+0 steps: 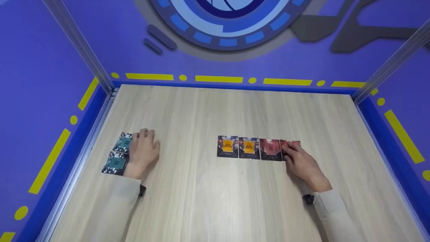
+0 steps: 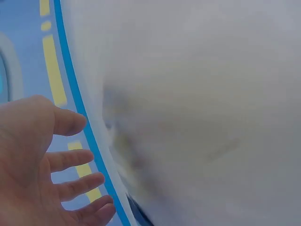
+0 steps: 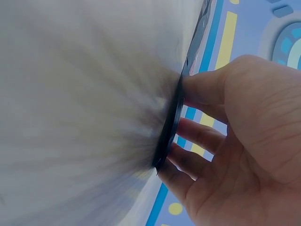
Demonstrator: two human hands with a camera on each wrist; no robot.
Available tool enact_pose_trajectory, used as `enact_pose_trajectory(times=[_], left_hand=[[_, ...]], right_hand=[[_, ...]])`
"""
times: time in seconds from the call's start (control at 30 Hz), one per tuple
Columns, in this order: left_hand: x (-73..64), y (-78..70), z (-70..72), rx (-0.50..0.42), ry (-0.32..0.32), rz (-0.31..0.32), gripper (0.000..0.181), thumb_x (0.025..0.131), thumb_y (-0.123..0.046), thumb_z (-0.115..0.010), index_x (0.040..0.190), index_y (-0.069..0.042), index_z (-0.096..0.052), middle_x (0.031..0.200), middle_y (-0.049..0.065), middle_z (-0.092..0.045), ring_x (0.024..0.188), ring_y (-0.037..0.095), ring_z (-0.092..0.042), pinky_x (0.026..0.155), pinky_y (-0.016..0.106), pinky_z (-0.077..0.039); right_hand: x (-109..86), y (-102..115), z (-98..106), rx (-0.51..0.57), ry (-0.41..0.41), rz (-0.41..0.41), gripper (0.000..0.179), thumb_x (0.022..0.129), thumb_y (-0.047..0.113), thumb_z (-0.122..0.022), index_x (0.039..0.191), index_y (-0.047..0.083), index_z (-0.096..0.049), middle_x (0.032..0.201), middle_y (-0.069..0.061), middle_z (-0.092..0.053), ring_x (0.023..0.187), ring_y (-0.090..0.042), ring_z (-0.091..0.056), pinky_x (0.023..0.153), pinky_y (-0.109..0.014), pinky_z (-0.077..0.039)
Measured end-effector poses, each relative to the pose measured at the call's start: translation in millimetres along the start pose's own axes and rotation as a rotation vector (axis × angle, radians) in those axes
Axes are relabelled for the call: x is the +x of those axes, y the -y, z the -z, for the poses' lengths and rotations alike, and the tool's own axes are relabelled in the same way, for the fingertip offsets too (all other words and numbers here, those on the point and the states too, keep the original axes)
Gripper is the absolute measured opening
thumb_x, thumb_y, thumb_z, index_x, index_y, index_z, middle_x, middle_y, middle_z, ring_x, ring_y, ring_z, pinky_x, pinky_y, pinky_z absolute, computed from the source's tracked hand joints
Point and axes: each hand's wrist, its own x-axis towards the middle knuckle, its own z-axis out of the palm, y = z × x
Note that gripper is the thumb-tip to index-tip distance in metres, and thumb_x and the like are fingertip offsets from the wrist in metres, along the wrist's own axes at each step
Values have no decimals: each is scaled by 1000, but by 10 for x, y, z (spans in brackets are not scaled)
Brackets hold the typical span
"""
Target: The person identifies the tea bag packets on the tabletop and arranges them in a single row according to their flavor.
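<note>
Two teal packets (image 1: 116,162) lie at the left of the surface (image 1: 188,191); the left hand (image 1: 143,153), fingers loosely spread, partly hides them. Farther right, two orange-labelled packets (image 1: 227,146) and one red packet (image 1: 270,149) form a row, ending with another red packet (image 1: 285,142) that the right hand (image 1: 304,164) pinches.

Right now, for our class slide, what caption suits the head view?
Right hand touching the red end packet in a row of four, left hand open near two teal packets.
</note>
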Motion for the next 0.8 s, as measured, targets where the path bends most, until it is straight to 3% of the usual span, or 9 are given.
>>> enact_pose_trajectory(times=[0.2,0.37,0.57,0.8], left_hand=[[-120,351,139,-29,-42,83,51,105,-21,-61,146,8,-55,148,37,-50,133,61,-47,110,72,-42],[-179,522,203,-67,-38,143,53,106,-22,-59,150,6,-53,151,38,-45,132,64,-45,103,77,-44],[-217,571,221,-82,-25,160,54,106,-23,-59,151,7,-51,150,39,-44,131,64,-44,104,75,-44],[-170,485,221,-55,28,181,55,107,-24,-55,153,6,-49,155,37,-40,136,63,-41,104,78,-44]], right_hand=[[-3,-8,-20,-1,-4,15,46,103,8,-65,147,-5,-60,152,-32,-54,138,-51,-56,110,-63,-50],[-5,-14,-4,5,-15,11,46,103,7,-65,146,-5,-61,151,-31,-55,138,-51,-56,110,-63,-49],[-12,-17,-3,7,-12,11,46,103,8,-65,146,-5,-61,151,-32,-55,138,-51,-56,110,-63,-49],[2,-10,-7,-3,-21,19,45,103,7,-65,146,-5,-61,151,-32,-55,139,-51,-55,110,-62,-50]])
